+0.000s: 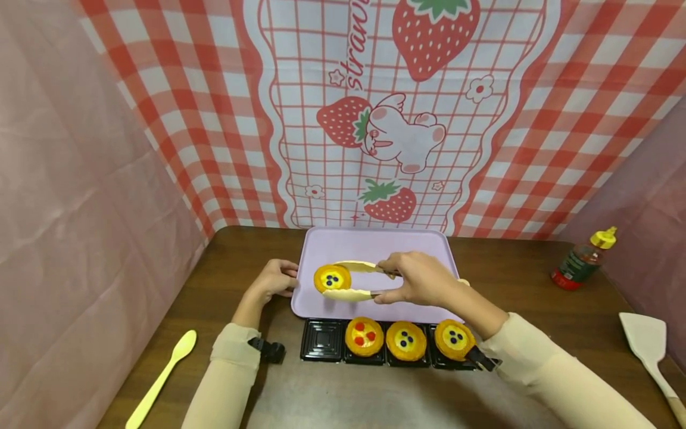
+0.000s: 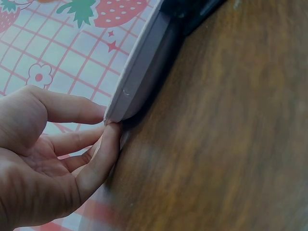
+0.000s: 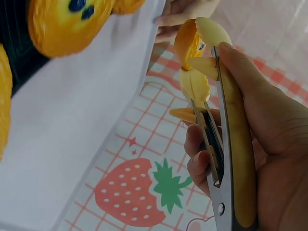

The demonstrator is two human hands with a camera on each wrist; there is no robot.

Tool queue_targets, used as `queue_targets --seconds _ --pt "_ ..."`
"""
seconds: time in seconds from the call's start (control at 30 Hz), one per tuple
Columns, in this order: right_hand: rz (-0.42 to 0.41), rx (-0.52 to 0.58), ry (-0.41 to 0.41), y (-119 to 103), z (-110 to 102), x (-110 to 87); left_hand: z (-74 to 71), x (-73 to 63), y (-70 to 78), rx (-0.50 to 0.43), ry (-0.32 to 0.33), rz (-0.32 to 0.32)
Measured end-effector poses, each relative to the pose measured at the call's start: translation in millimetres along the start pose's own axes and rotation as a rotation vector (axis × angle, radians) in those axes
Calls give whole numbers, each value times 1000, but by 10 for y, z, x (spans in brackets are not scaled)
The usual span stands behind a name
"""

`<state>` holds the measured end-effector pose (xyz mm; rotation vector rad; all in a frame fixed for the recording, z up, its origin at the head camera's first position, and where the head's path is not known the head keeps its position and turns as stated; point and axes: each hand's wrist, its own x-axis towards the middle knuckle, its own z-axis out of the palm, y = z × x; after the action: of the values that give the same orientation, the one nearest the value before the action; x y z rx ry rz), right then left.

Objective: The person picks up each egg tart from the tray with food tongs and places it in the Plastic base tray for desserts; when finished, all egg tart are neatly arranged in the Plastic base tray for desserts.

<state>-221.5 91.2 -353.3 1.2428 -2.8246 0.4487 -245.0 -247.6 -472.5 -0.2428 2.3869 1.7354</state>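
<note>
My right hand [image 1: 420,279] grips cream-tipped tongs [image 1: 351,294], whose jaws pinch an egg tart with blue dots [image 1: 324,275]. The tart hangs above the left part of a lilac tray [image 1: 375,243]. In the right wrist view, the tongs' handle [image 3: 238,159] lies along the palm, and the tart [image 3: 186,45] sits between the scalloped tips. My left hand [image 1: 275,279] is at the tray's left edge. Up close, its thumb and fingers [image 2: 108,144] pinch the tray's rim [image 2: 130,72].
A black sectioned container [image 1: 323,341] in front of the tray holds a red-dotted tart [image 1: 364,336] and two blue-dotted tarts [image 1: 406,341]; its left section holds nothing. A yellow spoon [image 1: 165,374] lies left. A sauce bottle [image 1: 581,265] and white spatula [image 1: 645,341] are right.
</note>
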Motion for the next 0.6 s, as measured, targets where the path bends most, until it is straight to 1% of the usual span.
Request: queue_targets --seconds 0.23,0.6 --pt "-34 7 4 -62 23 -142 -13 -19 9 -4 -9 9" --pt "-122 12 -27 -180 97 -267 -14 -18 1 -3 -1 9"
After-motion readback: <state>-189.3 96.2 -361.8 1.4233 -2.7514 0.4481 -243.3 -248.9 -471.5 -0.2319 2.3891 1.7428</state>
